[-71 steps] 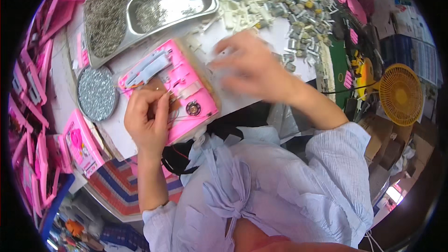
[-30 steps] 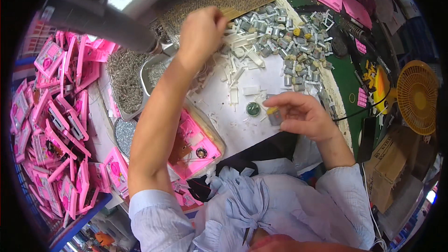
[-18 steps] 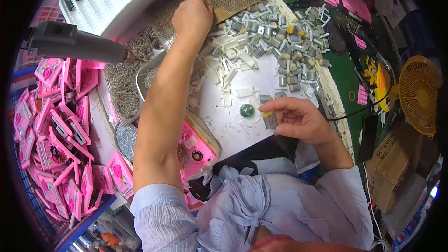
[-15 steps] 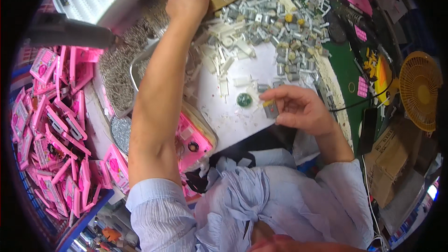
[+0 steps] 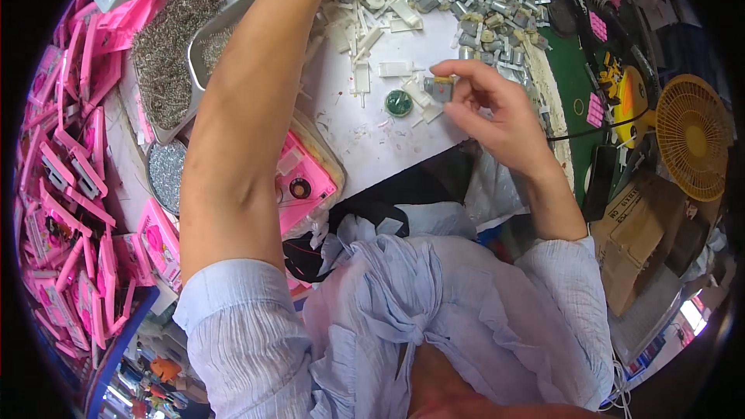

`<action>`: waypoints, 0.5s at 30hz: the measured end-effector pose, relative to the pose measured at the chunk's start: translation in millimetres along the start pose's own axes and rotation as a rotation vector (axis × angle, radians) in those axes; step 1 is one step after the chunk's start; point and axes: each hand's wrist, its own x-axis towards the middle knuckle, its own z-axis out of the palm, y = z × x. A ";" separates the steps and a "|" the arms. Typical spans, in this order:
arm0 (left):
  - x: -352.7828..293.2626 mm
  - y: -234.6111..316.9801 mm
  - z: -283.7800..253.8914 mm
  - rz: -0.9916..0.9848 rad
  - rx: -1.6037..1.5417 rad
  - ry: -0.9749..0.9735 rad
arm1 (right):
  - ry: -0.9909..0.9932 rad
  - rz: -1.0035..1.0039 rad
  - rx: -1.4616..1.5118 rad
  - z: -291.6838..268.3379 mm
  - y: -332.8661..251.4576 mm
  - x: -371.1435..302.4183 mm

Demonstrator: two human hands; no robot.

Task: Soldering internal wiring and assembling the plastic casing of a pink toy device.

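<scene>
Between the thumb and forefinger of my right hand (image 5: 493, 109) is a small silver-grey motor (image 5: 441, 90) with a yellow part on top. White plastic brackets (image 5: 421, 101) lie on the white work surface just beside it, near a round green dish (image 5: 398, 103). My left forearm (image 5: 248, 101) stretches across the left side to the top edge, and the hand itself lies beyond the picture. A heap of similar motors (image 5: 473, 12) spreads over the far side, with loose white plastic parts (image 5: 372, 0) to its left.
Metal trays of small screws (image 5: 171, 54) and a round tin of silvery bits (image 5: 167, 174) stand left of my forearm. A pink plastic housing (image 5: 306, 182) lies near me. Many pink housings (image 5: 77, 240) fill a crate at far left. A yellow fan (image 5: 691, 136) stands right.
The view has shifted, so the bench sits higher and my left hand has left the picture at the top. My right hand still pinches the motor, now beside the white brackets.
</scene>
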 end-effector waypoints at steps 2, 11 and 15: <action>-7.2 -1.1 -5.9 -0.002 -0.035 0.072 | -0.017 -0.009 -0.178 8.5 -0.4 7.8; -95.1 9.0 -124.3 0.145 -0.694 0.105 | -0.125 -0.222 -0.604 30.0 7.6 30.1; -185.1 -6.1 -158.7 0.120 -0.895 -0.037 | -0.119 -0.382 -0.801 37.9 16.4 34.1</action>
